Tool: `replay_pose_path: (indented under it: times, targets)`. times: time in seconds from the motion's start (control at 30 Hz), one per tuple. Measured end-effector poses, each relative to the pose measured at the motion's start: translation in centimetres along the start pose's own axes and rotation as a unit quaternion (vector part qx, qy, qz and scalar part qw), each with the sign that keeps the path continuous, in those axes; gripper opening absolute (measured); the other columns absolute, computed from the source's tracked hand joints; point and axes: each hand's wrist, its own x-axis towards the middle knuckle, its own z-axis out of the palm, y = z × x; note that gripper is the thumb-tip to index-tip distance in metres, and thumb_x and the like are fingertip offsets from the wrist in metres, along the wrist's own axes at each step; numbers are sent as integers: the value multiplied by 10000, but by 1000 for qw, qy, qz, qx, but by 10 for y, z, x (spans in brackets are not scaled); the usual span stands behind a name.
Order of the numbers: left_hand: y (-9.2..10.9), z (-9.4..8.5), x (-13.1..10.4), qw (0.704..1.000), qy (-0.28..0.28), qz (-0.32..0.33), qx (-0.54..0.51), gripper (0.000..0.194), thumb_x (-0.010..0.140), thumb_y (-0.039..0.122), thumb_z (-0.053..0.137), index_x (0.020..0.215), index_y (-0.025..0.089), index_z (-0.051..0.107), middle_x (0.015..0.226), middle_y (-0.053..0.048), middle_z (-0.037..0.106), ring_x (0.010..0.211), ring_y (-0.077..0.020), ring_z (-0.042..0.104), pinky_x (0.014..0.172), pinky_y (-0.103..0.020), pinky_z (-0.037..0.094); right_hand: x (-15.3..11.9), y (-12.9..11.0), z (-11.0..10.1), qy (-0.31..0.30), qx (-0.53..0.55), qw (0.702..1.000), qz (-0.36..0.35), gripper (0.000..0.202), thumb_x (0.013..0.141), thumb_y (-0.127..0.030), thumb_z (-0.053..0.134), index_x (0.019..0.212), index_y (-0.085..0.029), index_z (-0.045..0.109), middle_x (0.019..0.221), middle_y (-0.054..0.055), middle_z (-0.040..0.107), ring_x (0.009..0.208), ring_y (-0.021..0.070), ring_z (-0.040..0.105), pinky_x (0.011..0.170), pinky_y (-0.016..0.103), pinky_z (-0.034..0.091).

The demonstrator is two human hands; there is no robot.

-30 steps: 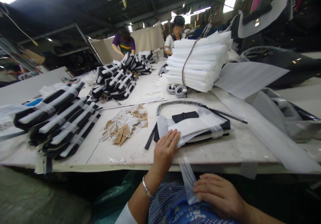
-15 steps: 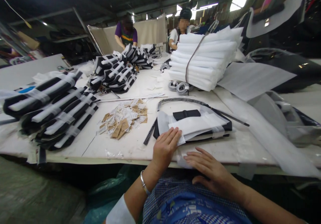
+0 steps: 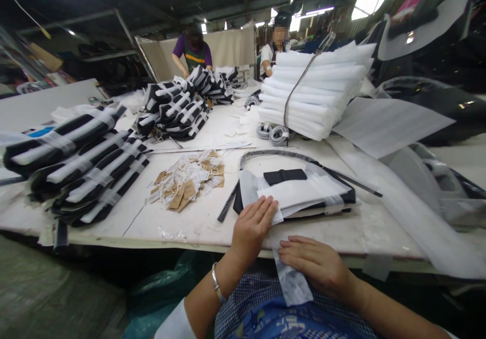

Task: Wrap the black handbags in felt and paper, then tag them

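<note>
A black bag (image 3: 349,197) partly covered with white wrapping sheets (image 3: 296,191) lies at the table's front edge, its wrapped handle (image 3: 277,153) arching behind it. A black strap piece (image 3: 284,176) rests on top. My left hand (image 3: 253,225) lies flat on the sheets' near left corner, fingers stretched. Just right of it, my right hand (image 3: 317,263) has its fingers extended over a translucent white strip (image 3: 291,283) that hangs from the table edge toward my lap. Whether it grips the strip is not visible; the palm faces down.
A heap of paper tags (image 3: 186,182) lies left of the bag. Wrapped black bundles (image 3: 91,161) are stacked at the left, more (image 3: 174,106) farther back. A tied white stack (image 3: 311,93) stands behind, near grey coils (image 3: 279,135). Two people work across the table.
The translucent strip now hangs lower and shows more of its length over my lap. My right hand has moved slightly down and lies on it. My left hand stays on the sheets.
</note>
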Motion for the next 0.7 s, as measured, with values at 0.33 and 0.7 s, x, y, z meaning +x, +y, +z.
replay_pose_path:
  times: [0.33, 0.7]
  targets:
    - [4, -22, 2, 993, -90, -17, -68, 691, 973, 521, 448, 1497, 78, 362, 1543, -162, 403, 1447, -288, 357, 1123, -470, 417, 3, 6, -11, -22, 47, 998, 29, 301, 956, -105, 452, 1167, -161, 658, 1066, 96, 766, 1052, 160, 708, 995, 313, 549]
    - [5, 0, 4, 998, 42, -27, -32, 362, 1002, 137, 462, 1352, 162, 554, 1350, -90, 633, 1275, -225, 576, 989, -396, 535, 27, 10, -30, -14, 16, 1000, 17, 293, 986, -125, 413, 1162, -156, 645, 1032, 101, 772, 1012, 152, 719, 952, 297, 566]
